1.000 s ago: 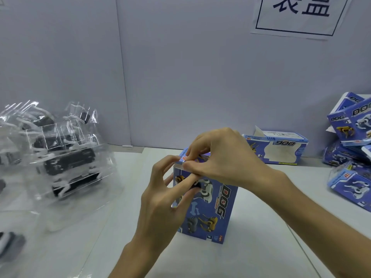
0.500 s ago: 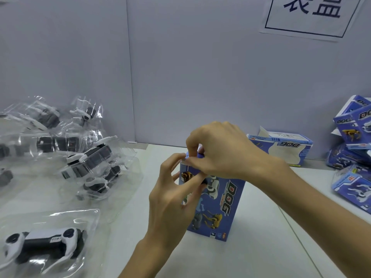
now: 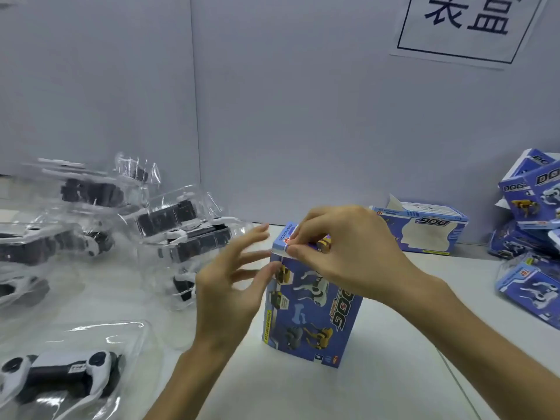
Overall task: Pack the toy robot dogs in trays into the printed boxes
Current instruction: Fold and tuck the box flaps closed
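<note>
Blurred at left: heaped trays (image 3: 169,225). Cut off at the bottom-left corner: another tray (image 3: 60,374). Cut off at right: stack (image 3: 536,201). Upright on the bench (image 3: 394,374): box (image 3: 315,313), top flap pinched between right hand (image 3: 354,250) fingers (image 3: 306,254). Left hand (image 3: 230,292) just beside its left edge, fingers spread and smeared; touch unclear.

Upright (blue) box (image 3: 315,316) under right hand (image 3: 348,253)

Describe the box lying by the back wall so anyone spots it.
Look along the back wall, below the paper sign. A blue box lies there alone. Unlike the heaped boxes at right, its white flap sticks up.
</note>
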`<state>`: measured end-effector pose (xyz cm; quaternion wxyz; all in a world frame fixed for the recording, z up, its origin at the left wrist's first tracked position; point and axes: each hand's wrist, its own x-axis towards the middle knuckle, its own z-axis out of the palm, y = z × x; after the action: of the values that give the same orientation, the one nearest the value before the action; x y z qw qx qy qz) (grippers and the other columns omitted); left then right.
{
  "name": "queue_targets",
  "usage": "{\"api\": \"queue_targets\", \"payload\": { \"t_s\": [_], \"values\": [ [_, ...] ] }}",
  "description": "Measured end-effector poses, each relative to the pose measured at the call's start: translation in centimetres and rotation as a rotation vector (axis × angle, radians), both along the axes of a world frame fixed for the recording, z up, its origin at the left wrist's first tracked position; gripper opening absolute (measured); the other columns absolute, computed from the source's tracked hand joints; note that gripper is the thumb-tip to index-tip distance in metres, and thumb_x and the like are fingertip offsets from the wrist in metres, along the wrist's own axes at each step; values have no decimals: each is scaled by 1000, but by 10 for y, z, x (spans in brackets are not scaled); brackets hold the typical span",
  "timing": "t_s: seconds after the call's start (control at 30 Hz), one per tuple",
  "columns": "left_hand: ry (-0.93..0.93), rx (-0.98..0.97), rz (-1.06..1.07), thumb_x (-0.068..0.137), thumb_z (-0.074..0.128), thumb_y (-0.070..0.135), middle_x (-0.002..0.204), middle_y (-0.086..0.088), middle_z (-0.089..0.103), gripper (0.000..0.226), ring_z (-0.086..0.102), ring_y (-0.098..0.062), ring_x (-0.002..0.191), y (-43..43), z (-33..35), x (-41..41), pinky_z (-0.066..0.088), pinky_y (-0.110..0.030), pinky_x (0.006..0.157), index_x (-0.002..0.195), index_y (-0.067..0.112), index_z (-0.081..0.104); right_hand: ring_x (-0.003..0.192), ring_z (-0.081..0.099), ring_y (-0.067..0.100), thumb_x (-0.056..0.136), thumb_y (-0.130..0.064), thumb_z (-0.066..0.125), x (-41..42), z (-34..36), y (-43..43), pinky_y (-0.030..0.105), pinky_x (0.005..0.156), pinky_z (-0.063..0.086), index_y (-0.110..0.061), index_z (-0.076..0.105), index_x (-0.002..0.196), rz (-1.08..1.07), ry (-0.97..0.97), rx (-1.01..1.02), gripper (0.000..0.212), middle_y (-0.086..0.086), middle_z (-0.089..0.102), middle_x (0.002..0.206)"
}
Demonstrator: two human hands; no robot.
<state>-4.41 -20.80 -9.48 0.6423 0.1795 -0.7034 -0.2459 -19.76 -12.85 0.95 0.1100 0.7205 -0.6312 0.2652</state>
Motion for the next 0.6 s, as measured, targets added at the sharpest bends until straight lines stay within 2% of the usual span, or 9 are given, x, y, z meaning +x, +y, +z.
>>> {"api": "queue_targets", "payload": {
  "t_s": [0.07, 0.13, 0.23, 0.33, 0.4, 0.5, 0.53, 0.6],
  "values": [
    [18, 187, -87, 78, 81, 22, 129, 18, 63, 56, 70, -9, 100, -2, -1, -1, 57, -20, 74, 128, 28, 58, 77, 63, 10, 86, -47, 71, 5, -1, -6, 29, 65, 48, -30, 72, 76, -32, 22, -40, 19, -16, 69, 86],
    [-47, 287, -209, 75, 87, 25, 127, 19, 62, 69, 66, -8, 108, 3, -5, -9, 55, -21, 82, 134, 33, 52, 68, 57, 10, 86, -42, 70, 10, -1, -9, 24, 58, 38, -30, 64, 70, -27, 72, -50, 20, -13, 63, 79],
    [-115, 335, -386, 72, 88, 24, 120, 10, 67, 81, 68, -12, 106, 16, -11, -26, 58, -26, 82, 141, 31, 45, 63, 47, 11, 87, -33, 67, 13, 6, -9, 21, 54, 28, -31, 52, 69, 11, 138, 5, 24, -14, 52, 74],
    [-97, 376, -389, 78, 81, 38, 131, 14, 61, 90, 62, -9, 118, 20, -14, -35, 57, -33, 91, 151, 38, 28, 62, 46, 12, 89, -23, 63, 15, 15, -10, 20, 54, 28, -26, 52, 70, 49, 214, 65, 23, -11, 50, 74],
    [-90, 370, -375, 84, 72, 44, 137, 21, 56, 88, 57, -2, 124, 18, -16, -33, 53, -25, 96, 154, 43, 19, 62, 44, 12, 91, -20, 59, 18, 19, -11, 21, 53, 29, -24, 51, 72, 76, 298, 106, 21, -10, 47, 74],
    [-94, 361, -357, 87, 63, 52, 137, 34, 51, 77, 53, 8, 123, 16, -17, -28, 47, -9, 89, 150, 56, 18, 69, 47, 14, 93, -20, 54, 22, 21, -8, 29, 58, 41, -21, 54, 78, 125, 384, 111, 15, -9, 50, 80],
    [-86, 352, -361, 89, 62, 49, 137, 36, 49, 76, 51, 11, 124, 17, -17, -28, 45, -6, 89, 149, 57, 18, 70, 47, 13, 93, -21, 54, 21, 18, -5, 30, 58, 41, -21, 52, 78, 136, 376, 89, 16, -9, 50, 81],
    [-81, 315, -360, 92, 61, 39, 136, 35, 50, 76, 52, 10, 123, 17, -18, -27, 43, -4, 90, 153, 49, 18, 71, 46, 13, 92, -28, 61, 19, 10, 1, 31, 55, 38, -23, 47, 77, 138, 352, 8, 21, -10, 52, 80]
  ]
}}
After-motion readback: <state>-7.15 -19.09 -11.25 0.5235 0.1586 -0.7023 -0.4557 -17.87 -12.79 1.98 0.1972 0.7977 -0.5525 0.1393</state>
